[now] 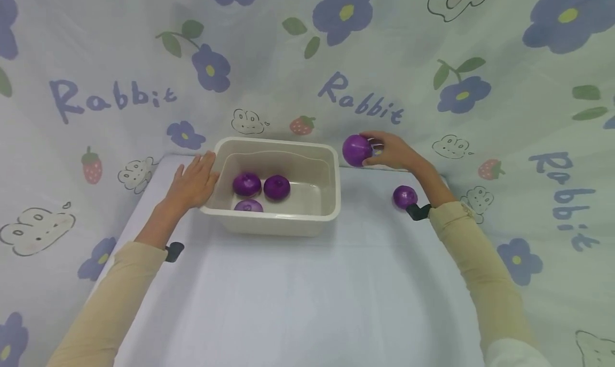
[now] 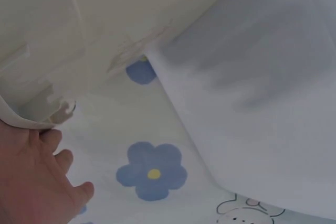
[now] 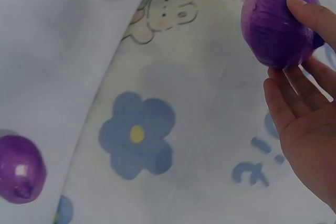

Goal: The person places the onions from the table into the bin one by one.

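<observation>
A purple onion (image 1: pixel 357 150), glossy and round, is held in my right hand (image 1: pixel 390 151), off the table and just right of the bin's back corner. In the right wrist view, the thumb and fingers grip this onion (image 3: pixel 278 22) from opposite sides. My left hand (image 1: pixel 193 181) rests at the left rim of a cream plastic bin (image 1: pixel 274 225), fingers spread and fairly straight. Inside the bin lie three purple onions (image 1: pixel 277 188), the front one partly hidden by the near wall. Another onion (image 1: pixel 405 197) sits on the table below the right forearm.
The table wears a white cover (image 1: pixel 307 297). Behind and around it hangs a pale cloth (image 1: pixel 269 63) printed with flowers, rabbits and lettering. The table's back edge runs close behind the bin. Dark wrist mounts (image 1: pixel 174 251) stick out from both sleeves.
</observation>
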`<state>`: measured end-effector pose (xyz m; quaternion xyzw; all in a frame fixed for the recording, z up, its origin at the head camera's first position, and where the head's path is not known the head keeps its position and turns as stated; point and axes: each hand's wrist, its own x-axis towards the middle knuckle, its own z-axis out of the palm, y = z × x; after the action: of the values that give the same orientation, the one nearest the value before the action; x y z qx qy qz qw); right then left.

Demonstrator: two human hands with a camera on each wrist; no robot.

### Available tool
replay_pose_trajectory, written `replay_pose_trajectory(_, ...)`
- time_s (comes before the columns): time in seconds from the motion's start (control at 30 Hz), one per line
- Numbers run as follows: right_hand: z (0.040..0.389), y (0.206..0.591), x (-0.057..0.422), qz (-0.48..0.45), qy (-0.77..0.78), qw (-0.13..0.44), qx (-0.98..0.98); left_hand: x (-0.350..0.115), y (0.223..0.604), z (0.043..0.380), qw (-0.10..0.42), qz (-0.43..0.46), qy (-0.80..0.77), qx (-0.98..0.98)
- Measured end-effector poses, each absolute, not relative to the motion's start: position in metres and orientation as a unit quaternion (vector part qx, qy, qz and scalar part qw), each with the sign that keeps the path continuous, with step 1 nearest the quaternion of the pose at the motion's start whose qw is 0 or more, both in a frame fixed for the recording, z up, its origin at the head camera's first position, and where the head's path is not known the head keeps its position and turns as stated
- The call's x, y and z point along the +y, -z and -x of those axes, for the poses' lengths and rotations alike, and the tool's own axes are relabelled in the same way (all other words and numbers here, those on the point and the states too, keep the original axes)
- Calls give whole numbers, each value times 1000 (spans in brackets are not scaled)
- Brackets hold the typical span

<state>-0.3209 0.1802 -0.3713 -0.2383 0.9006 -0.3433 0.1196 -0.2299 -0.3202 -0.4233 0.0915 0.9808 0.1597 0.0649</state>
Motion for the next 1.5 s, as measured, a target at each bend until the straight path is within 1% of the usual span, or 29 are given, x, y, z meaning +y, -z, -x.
replay_pose_trajectory(0.27,324,349,135,277,339,127,890,-321,425,229,67,-87,-166,980)
replay_pose_trajectory(0.6,332,340,77,349,366,143,851,-321,426,229,63,-91,-165,980)
replay_pose_trajectory(0.9,339,351,22,368,352,183,841,-321,427,229,63,-90,-162,981)
replay_pose_trajectory(1.07,340,359,-1,385,339,193,836,-320,426,229,63,-90,-162,981)
replay_pose_trajectory(1.27,343,372,-18,397,289,210,846,-319,426,228,59,-91,-160,981)
replay_pose_trajectory(1.5,345,387,-26,376,251,238,860,-321,427,227,60,-87,-164,981)
